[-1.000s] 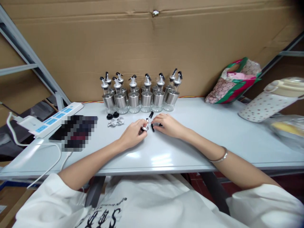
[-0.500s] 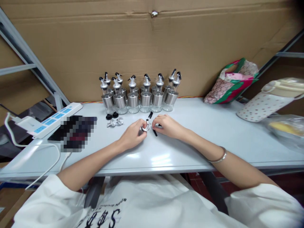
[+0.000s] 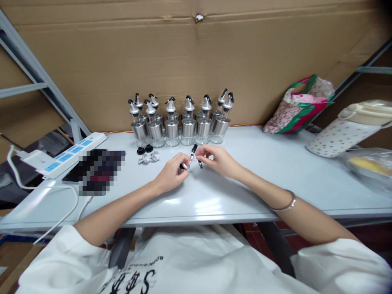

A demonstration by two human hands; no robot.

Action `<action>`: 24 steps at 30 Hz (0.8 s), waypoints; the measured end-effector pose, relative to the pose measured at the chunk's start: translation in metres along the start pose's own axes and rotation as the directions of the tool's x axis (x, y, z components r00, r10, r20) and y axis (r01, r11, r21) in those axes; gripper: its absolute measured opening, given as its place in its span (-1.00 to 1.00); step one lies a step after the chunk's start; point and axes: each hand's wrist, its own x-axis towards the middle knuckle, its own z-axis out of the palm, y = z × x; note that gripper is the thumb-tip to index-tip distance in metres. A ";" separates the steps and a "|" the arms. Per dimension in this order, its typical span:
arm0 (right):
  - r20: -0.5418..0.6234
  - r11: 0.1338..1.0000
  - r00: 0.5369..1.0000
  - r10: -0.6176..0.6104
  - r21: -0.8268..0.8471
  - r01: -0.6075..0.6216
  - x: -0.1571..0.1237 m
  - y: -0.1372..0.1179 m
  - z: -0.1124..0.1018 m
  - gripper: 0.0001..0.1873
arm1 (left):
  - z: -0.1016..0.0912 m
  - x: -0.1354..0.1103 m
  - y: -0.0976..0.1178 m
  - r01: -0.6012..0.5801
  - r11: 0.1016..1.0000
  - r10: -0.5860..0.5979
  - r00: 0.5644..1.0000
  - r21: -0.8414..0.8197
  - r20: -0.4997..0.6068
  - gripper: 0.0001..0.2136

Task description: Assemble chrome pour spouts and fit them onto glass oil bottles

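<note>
My left hand is closed around a small silver pourer cap, held just above the white table. My right hand pinches a thin black stopper piece right beside that cap. One more black piece lies on the table just behind my fingers. To the left lie two silver spout caps and two black rings. Behind them stand several glass and steel oil bottles with pourer tops, in two rows.
A white power strip and a blurred dark phone lie at the left. A patterned bag and a dotted thermos rest at the right. Cardboard walls the back.
My right hand has lifted off the table with the black piece and brought it up beside the silver cap. My left hand has tipped the cap slightly.
</note>
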 end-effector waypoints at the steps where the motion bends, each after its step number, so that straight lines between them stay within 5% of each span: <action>1: -0.012 0.999 1.000 0.024 0.040 -0.024 0.000 0.000 0.000 -0.83 | 0.000 0.000 0.000 -0.002 1.000 0.002 1.000 0.000 0.000 -0.83; 13: -0.018 0.886 0.979 0.204 0.428 -0.177 0.001 -0.001 0.005 -0.71 | 0.001 -0.001 0.006 -0.015 0.993 0.025 0.996 -0.119 0.082 -0.93; 24: 0.128 0.749 0.951 0.282 0.590 -0.301 0.000 -0.005 0.008 -0.63 | 0.006 -0.004 0.001 0.007 0.999 -0.003 0.998 -0.052 0.064 -0.90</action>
